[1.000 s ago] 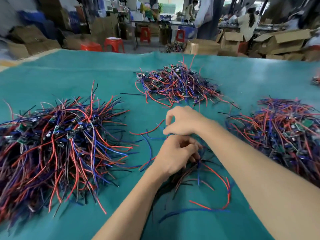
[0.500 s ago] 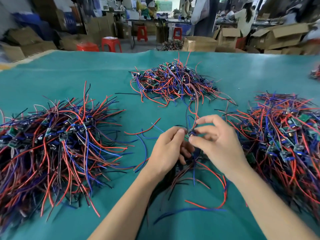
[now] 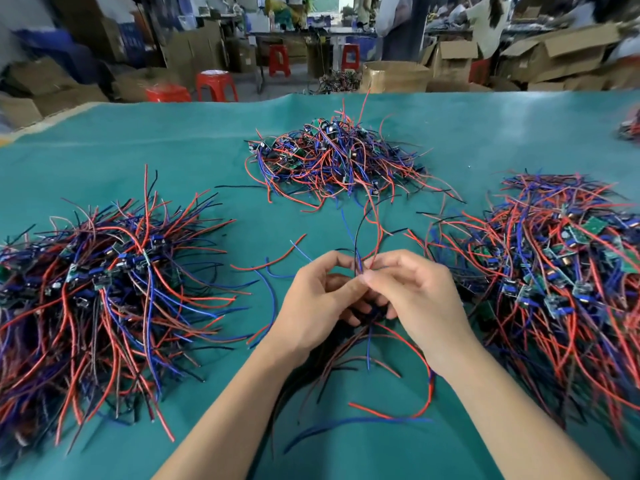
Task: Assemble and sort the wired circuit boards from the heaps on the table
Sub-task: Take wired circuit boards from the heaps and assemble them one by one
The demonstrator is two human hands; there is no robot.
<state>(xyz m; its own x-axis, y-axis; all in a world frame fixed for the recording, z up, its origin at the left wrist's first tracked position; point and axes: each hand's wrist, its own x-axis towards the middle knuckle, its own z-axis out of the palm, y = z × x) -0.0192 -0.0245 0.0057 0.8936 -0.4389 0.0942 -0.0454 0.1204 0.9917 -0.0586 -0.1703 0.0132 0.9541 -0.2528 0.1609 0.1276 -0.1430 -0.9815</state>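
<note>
Just in front of the far heap (image 3: 332,157), the left hand (image 3: 311,306) and right hand (image 3: 415,299) pinch one wired board's (image 3: 360,271) light, floppy leads; the stiff board itself looks the surer hold.

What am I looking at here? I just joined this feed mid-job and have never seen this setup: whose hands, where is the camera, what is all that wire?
There is no machine: a person works bare-handed, and the single picture comes from a camera on their head, looking forward and down. The left hand and right hand meet at the middle, pinching a few thin red, blue and black wires that rise from their fingers. On the green table cover lie three heaps of wired circuit boards: a left heap, a far heap and a right heap. Loose wires lie under the wrists.
</note>
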